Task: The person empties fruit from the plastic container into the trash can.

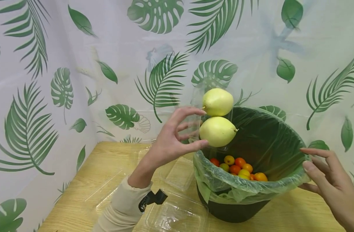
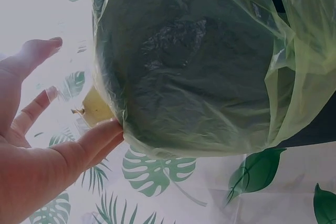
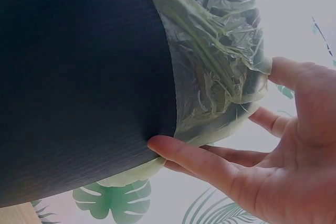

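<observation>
My left hand (image 1: pixel 172 138) grips a clear plastic box (image 1: pixel 195 96) by its side, tilted up over the left part of the bin's mouth. Two pale yellow-green pears, an upper pear (image 1: pixel 218 102) and a lower pear (image 1: pixel 217 131), sit one above the other in it. Part of one pear (image 2: pixel 97 107) shows past the bin's edge in the left wrist view. My right hand (image 1: pixel 329 180) holds the right rim of the dark bin (image 1: pixel 233 209), which has a green plastic bag (image 1: pixel 281 190) folded over its rim. In the right wrist view, a finger presses the bin's side wall.
Several small tomatoes (image 1: pixel 235 169), red, orange and yellow, lie inside the bin. Clear plastic containers (image 1: pixel 177 214) lie on the wooden table (image 1: pixel 78 196) left of the bin. A leaf-printed curtain (image 1: pixel 113 48) hangs close behind.
</observation>
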`<state>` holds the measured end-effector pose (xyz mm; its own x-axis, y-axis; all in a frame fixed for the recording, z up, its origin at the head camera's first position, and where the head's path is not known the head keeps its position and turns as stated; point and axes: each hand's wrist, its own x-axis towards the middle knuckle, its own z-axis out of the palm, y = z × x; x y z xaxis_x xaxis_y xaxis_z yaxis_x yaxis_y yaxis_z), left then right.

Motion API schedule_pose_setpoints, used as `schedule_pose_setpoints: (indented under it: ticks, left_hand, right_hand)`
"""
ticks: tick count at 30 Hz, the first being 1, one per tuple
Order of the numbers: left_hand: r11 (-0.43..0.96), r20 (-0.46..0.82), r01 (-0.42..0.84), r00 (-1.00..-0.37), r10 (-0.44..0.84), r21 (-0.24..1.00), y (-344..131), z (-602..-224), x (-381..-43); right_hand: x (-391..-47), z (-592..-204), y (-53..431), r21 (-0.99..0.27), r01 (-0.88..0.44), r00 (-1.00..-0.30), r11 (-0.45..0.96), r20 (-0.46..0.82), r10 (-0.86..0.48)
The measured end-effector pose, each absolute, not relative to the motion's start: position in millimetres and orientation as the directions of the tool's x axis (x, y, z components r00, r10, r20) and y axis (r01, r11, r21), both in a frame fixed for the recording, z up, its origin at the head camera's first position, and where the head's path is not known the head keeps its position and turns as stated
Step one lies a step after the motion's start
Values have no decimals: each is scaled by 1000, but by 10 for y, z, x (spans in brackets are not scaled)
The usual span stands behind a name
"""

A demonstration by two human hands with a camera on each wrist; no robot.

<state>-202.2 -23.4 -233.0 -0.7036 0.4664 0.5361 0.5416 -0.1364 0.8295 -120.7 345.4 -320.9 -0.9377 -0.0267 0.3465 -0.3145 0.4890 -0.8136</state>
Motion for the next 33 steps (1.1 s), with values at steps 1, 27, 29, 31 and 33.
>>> schedule_pose_setpoints:
  ticks: [1,27,29,31,33]
  left_hand:
    - [-137,538,545,-701,468,828,-233,-2332,-2022]
    - [-7,544,621,-681,490,784,-224,-2335,-1960]
    - [5,540,624,-681,494,782,-225,-2331,-1957]
    - [15,535,624,-681,499,781,-228,-2328,-1953]
    - [25,530,625,-681,505,780,-231,-2327,-1951]
  right_hand:
    - [-1209,-3210,3454,-812,-313,-938,492,346,-26]
    - [-1204,-3205,3453,-817,-315,-938,483,345,-28]
    - [-1203,-3207,3456,-820,-315,-938,478,345,-28]
    - [-1202,-3208,3458,-819,-314,-939,480,344,-28]
    - [-1202,-3209,3457,-817,-309,-940,487,340,-25]
